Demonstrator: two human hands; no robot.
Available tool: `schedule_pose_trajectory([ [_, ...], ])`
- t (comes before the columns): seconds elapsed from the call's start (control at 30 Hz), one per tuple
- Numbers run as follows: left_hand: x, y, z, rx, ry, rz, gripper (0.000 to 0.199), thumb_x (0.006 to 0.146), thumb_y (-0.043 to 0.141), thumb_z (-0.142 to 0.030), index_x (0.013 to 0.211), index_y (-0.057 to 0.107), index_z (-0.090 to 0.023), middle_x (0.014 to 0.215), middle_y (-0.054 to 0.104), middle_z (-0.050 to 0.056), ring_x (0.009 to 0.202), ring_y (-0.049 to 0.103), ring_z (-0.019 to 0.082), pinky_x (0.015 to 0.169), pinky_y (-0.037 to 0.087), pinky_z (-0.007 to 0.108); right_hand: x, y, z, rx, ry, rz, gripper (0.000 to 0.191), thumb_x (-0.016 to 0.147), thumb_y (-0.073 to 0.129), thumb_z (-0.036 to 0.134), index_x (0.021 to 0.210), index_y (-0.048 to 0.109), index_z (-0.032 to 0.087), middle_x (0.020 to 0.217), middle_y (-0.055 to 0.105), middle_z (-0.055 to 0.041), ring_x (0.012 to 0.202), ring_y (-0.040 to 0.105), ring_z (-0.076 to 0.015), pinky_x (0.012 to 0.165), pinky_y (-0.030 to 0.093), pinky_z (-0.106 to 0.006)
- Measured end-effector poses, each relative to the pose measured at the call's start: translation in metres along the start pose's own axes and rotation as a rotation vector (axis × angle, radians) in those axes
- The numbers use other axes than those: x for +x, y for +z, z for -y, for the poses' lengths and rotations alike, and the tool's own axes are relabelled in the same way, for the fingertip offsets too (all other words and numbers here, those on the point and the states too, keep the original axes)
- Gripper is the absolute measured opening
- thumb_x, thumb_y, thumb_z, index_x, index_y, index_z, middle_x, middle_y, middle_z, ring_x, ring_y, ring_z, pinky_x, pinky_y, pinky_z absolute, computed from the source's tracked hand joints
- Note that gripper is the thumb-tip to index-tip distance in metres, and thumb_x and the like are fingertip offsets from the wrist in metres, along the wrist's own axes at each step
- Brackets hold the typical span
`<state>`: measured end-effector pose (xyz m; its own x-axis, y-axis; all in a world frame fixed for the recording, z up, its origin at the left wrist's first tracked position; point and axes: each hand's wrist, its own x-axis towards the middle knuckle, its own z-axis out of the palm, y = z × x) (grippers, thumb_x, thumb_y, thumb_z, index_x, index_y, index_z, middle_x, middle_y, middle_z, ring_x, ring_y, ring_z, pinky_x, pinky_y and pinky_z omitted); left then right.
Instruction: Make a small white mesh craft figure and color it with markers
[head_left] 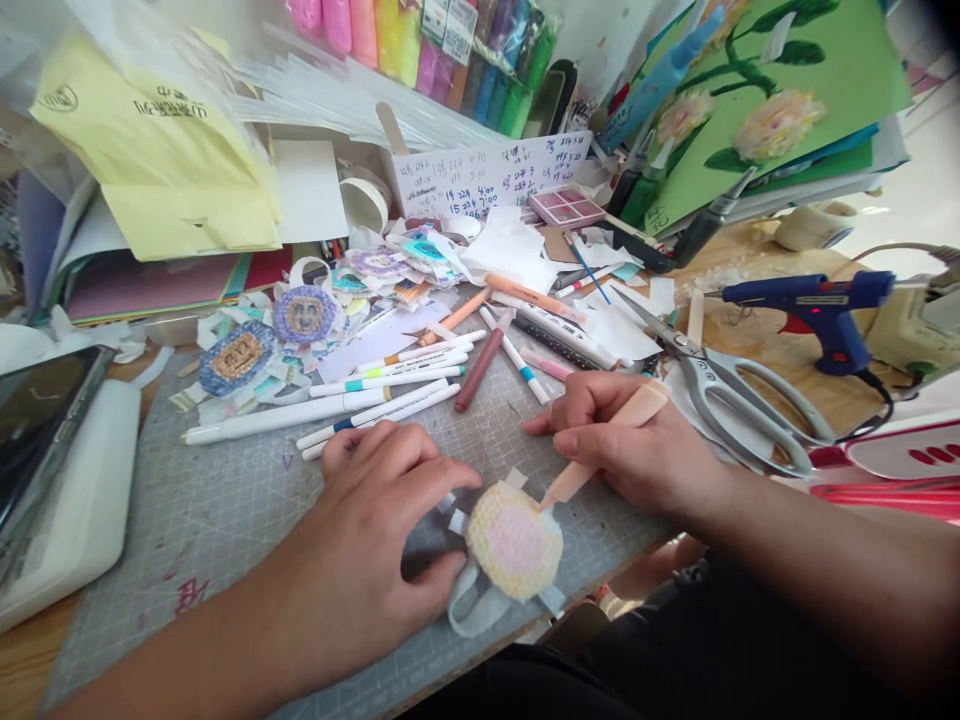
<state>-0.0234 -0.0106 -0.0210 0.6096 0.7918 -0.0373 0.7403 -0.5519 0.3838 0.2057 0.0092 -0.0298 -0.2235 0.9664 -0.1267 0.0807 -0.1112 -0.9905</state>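
My right hand (pixel 630 450) is closed around a peach-coloured marker (pixel 574 482). Its tip meets the upper right edge of a round, textured disc (pixel 517 540), pale yellow with a pink centre. White paper tabs stick out from the disc's edge, and a white strip (pixel 474 605) loops out at its lower left. The disc lies near the front edge of a grey cutting mat (pixel 225 520). Just left of the disc, my left hand (pixel 375 530) rests on the mat, thumb and index finger spread apart with nothing between them. Its thumb tip is close to the white strip.
Several pens (pixel 397 380) lie beyond my hands. Two patterned discs (pixel 238 357) sit at the back left among paper scraps. At the right are large scissors (pixel 739 390) and a blue glue gun (pixel 817 300). A phone (pixel 45 420) stands at the left edge.
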Motion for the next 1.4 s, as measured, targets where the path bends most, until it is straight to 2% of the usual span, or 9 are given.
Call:
schedule_pose_trajectory([
  [0.13,0.001,-0.001,0.0,-0.02,0.008,0.022,0.042,0.069,0.062,-0.023,0.11,0.056,-0.029,0.097,0.054,0.001,0.095,0.048,0.026,0.085,0.027,0.045,-0.001,-0.002,-0.004,0.047,-0.006,-0.021,0.024,0.069,0.066,0.021,0.053,0.048,0.022,0.05,0.055,0.0017,0.083,0.066,-0.0246,0.065,0.047,-0.03],
  [0.33,0.005,-0.005,-0.006,-0.083,0.08,0.097,0.057,0.068,0.059,-0.014,0.121,0.049,-0.034,0.097,0.051,0.0,0.098,0.045,0.025,0.087,0.027,0.044,-0.012,-0.01,-0.003,0.025,-0.011,-0.029,0.023,0.072,0.068,0.024,0.056,0.05,0.021,0.049,0.052,0.0031,0.073,0.064,-0.021,0.063,0.047,-0.029],
  [0.47,0.009,-0.006,-0.008,-0.094,0.085,0.142,0.053,0.067,0.058,-0.013,0.117,0.052,-0.032,0.095,0.051,0.0,0.095,0.046,0.024,0.086,0.029,0.042,-0.021,-0.011,0.002,-0.076,0.007,-0.056,0.024,0.07,0.07,0.03,0.059,0.051,0.021,0.055,0.057,0.001,0.079,0.065,-0.0234,0.06,0.045,-0.029],
  [0.57,0.011,-0.005,-0.007,-0.068,0.087,0.12,0.046,0.067,0.059,-0.015,0.111,0.055,-0.03,0.095,0.052,0.0,0.096,0.046,0.025,0.086,0.03,0.043,-0.023,-0.009,0.005,-0.141,0.021,-0.032,0.023,0.068,0.067,0.03,0.057,0.049,0.022,0.057,0.059,-0.0004,0.08,0.065,-0.0245,0.059,0.046,-0.03],
  [0.67,0.011,-0.005,-0.006,-0.05,0.095,0.097,0.043,0.067,0.06,-0.017,0.108,0.056,-0.029,0.094,0.054,0.001,0.096,0.046,0.025,0.086,0.03,0.043,-0.024,-0.007,0.006,-0.132,0.007,-0.008,0.027,0.065,0.065,0.026,0.05,0.043,0.022,0.051,0.054,0.0008,0.08,0.064,-0.0241,0.063,0.047,-0.03],
  [0.8,0.01,-0.005,-0.006,-0.047,0.105,0.117,0.037,0.07,0.059,-0.02,0.106,0.056,-0.029,0.092,0.055,0.001,0.094,0.047,0.025,0.085,0.031,0.042,-0.024,-0.008,0.004,-0.128,0.012,-0.039,0.025,0.068,0.066,0.031,0.055,0.047,0.022,0.053,0.055,0.0007,0.072,0.062,-0.0212,0.055,0.044,-0.028],
  [1.1,0.009,-0.002,-0.005,-0.051,0.114,0.06,0.039,0.066,0.06,-0.018,0.104,0.057,-0.028,0.09,0.055,0.001,0.091,0.048,0.025,0.083,0.029,0.042,-0.021,-0.009,0.001,-0.118,0.01,-0.028,0.024,0.069,0.065,0.027,0.053,0.047,0.022,0.056,0.057,-0.0005,0.081,0.064,-0.025,0.061,0.046,-0.031],
  [1.23,0.008,-0.001,-0.005,-0.054,0.114,0.061,0.039,0.066,0.061,-0.018,0.104,0.058,-0.027,0.09,0.055,0.001,0.091,0.048,0.025,0.082,0.029,0.042,-0.021,-0.009,0.0,-0.088,-0.006,-0.038,0.024,0.071,0.066,0.027,0.055,0.048,0.022,0.054,0.055,0.0014,0.074,0.063,-0.022,0.065,0.047,-0.032],
  [1.4,0.008,0.001,-0.007,-0.053,0.102,0.002,0.038,0.065,0.06,-0.017,0.101,0.059,-0.027,0.087,0.055,0.0,0.089,0.049,0.024,0.082,0.03,0.041,-0.021,-0.009,0.0,-0.092,0.005,-0.016,0.025,0.071,0.064,0.026,0.053,0.046,0.022,0.051,0.052,0.0018,0.072,0.063,-0.0217,0.061,0.047,-0.031],
])
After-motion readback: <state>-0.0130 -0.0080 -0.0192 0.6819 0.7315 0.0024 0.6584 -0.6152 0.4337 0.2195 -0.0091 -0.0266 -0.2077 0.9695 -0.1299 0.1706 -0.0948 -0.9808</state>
